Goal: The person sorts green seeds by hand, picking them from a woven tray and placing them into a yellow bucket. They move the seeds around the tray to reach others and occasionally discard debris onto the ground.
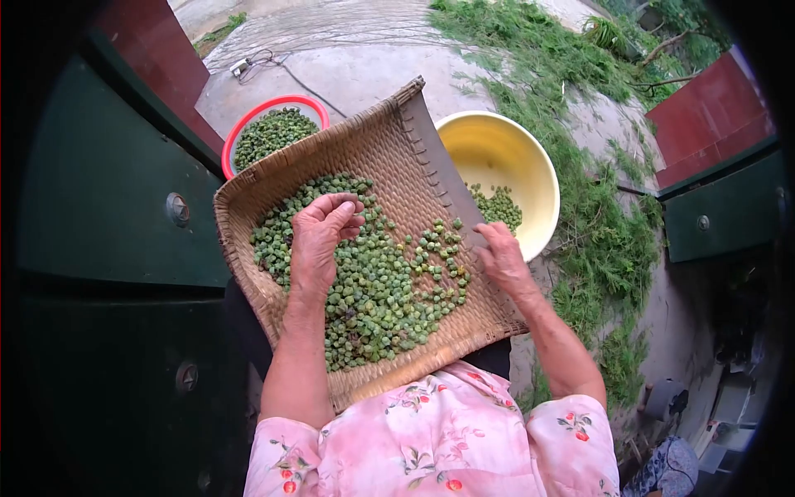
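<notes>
A woven tray (414,189) lies tilted across my lap, with a spread of small green pods (373,286) on it. My left hand (327,228) is raised over the pods, its thumb and fingers pressed together; whatever they may hold is too small to make out. At the tray's right edge, my right hand (501,255) has its fingers curled close together, near the yellow basin (542,174); its fingertips' contents are hidden. Small green pieces (497,207) lie in the bottom of that basin.
Beyond the tray's left corner stands a red-rimmed basin (228,149) filled with green pods. Cut green branches (580,224) cover the ground at the right. Dark green doors (116,199) flank the left side, and a cable with a socket (240,66) lies ahead.
</notes>
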Available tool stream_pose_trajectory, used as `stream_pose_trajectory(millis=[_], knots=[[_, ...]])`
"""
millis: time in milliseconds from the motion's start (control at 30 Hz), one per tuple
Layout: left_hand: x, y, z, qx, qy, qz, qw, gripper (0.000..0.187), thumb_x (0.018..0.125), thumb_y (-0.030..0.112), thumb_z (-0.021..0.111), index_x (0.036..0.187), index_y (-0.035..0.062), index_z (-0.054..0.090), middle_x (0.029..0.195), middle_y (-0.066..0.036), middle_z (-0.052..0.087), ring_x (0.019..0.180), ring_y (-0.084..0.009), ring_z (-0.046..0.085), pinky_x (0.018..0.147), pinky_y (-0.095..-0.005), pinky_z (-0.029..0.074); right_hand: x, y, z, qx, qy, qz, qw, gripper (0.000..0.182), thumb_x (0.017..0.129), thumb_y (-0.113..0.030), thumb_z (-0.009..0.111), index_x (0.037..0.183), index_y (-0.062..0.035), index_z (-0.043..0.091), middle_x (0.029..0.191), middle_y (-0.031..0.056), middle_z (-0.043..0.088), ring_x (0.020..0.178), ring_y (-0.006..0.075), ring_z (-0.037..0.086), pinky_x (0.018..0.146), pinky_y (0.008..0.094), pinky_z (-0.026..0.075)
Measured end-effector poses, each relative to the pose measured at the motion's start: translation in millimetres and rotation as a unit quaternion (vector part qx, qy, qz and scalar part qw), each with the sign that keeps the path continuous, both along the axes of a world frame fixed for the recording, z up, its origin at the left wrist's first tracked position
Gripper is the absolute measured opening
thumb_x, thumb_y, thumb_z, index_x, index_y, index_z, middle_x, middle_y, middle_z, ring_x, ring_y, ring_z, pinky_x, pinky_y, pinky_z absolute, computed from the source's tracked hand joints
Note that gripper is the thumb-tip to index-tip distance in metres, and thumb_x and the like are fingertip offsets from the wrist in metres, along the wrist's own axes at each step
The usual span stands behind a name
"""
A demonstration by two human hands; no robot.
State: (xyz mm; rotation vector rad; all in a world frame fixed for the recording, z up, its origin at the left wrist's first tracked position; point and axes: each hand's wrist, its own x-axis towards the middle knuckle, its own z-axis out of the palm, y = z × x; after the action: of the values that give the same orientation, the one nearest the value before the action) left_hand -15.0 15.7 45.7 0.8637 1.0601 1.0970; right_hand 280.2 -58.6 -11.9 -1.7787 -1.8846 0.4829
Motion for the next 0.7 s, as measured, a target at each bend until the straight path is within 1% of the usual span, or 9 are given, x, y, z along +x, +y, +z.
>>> stream_pose_trajectory(millis=[67,167,267,300,400,500,600,633,700], knots=[[0,0,-1,-0.002,0.004,-0.005,1.000,0.015,0.088,0.008,0.059,0.100,0.0014,0.064,0.089,-0.005,0.067,0.072,-0.0108,0.062,0.064,-0.0239,0.051,-15,19,-16,0.042,0.008,-0.028,0.999,0.033,0.076,-0.003,0.064,0.108,-0.0036,0.058,0.096,0.0145,0.055,0.089,0.0291,0.057,0.078,0.0372,0.047],[0,-1,-2,-0.008,-0.001,-0.010,1.000,0.015,0.088,0.008,0.058,0.100,0.0015,0.064,0.089,-0.005,0.067,0.072,-0.0105,0.062,0.063,-0.0235,0.051,-26,39,-33,0.033,0.050,-0.050,0.997,0.032,0.076,-0.006,0.065,0.108,-0.0043,0.059,0.095,0.0151,0.054,0.090,0.0303,0.056,0.080,0.0377,0.047],[0,-1,-2,-0.007,-0.003,-0.010,1.000,0.015,0.088,0.008,0.058,0.099,0.0016,0.064,0.088,-0.004,0.067,0.072,-0.0103,0.062,0.063,-0.0234,0.050,-34,41,-21,-0.042,0.031,-0.034,0.998,0.031,0.080,-0.011,0.063,0.110,-0.0050,0.056,0.102,0.0157,0.052,0.094,0.0334,0.056,0.085,0.0407,0.045],[1,-1,-1,-0.007,0.003,-0.012,1.000,0.015,0.088,0.009,0.058,0.099,0.0016,0.064,0.088,-0.004,0.066,0.072,-0.0103,0.062,0.064,-0.0233,0.050,-36,41,-21,-0.043,0.031,-0.039,0.998,0.031,0.080,-0.017,0.065,0.108,-0.0072,0.058,0.102,0.0143,0.051,0.095,0.0324,0.055,0.084,0.0410,0.046],[1,0,-2,-0.006,-0.001,-0.015,1.000,0.015,0.088,0.010,0.058,0.099,0.0015,0.064,0.088,-0.004,0.066,0.072,-0.0104,0.062,0.063,-0.0234,0.050,-43,40,-12,-0.018,-0.062,-0.017,0.998,0.030,0.079,-0.022,0.066,0.105,-0.0091,0.059,0.100,0.0127,0.051,0.095,0.0309,0.053,0.082,0.0411,0.046],[2,-1,-1,0.001,0.003,-0.021,1.000,0.016,0.089,0.011,0.058,0.099,0.0012,0.064,0.088,-0.005,0.066,0.072,-0.0106,0.062,0.063,-0.0234,0.050,-51,44,-16,-0.009,-0.054,-0.031,0.998,0.031,0.078,-0.028,0.068,0.102,-0.0106,0.060,0.100,0.0112,0.050,0.095,0.0298,0.052,0.081,0.0408,0.046],[1,0,-6,-0.001,0.005,-0.029,1.000,0.017,0.089,0.013,0.059,0.100,0.0010,0.063,0.090,-0.007,0.067,0.075,-0.0118,0.064,0.066,-0.0239,0.053,-60,39,-13,-0.023,-0.053,0.017,0.998,0.031,0.077,-0.029,0.068,0.101,-0.0107,0.060,0.101,0.0103,0.050,0.095,0.0300,0.052,0.083,0.0408,0.045],[1,0,-6,-0.001,0.004,-0.028,1.000,0.017,0.089,0.013,0.059,0.100,0.0011,0.063,0.090,-0.007,0.067,0.075,-0.0118,0.064,0.066,-0.0239,0.053,-63,35,-11,-0.021,-0.065,0.038,0.997,0.034,0.077,-0.031,0.069,0.102,-0.0113,0.060,0.101,0.0098,0.051,0.096,0.0300,0.053,0.081,0.0406,0.047],[1,0,-5,-0.001,0.001,-0.028,1.000,0.017,0.089,0.013,0.060,0.100,0.0011,0.063,0.089,-0.007,0.067,0.075,-0.0118,0.064,0.066,-0.0240,0.053,-69,27,-4,-0.057,-0.059,0.060,0.995,0.036,0.076,-0.032,0.069,0.104,-0.0119,0.059,0.101,0.0097,0.050,0.098,0.0301,0.054,0.080,0.0404,0.047]])
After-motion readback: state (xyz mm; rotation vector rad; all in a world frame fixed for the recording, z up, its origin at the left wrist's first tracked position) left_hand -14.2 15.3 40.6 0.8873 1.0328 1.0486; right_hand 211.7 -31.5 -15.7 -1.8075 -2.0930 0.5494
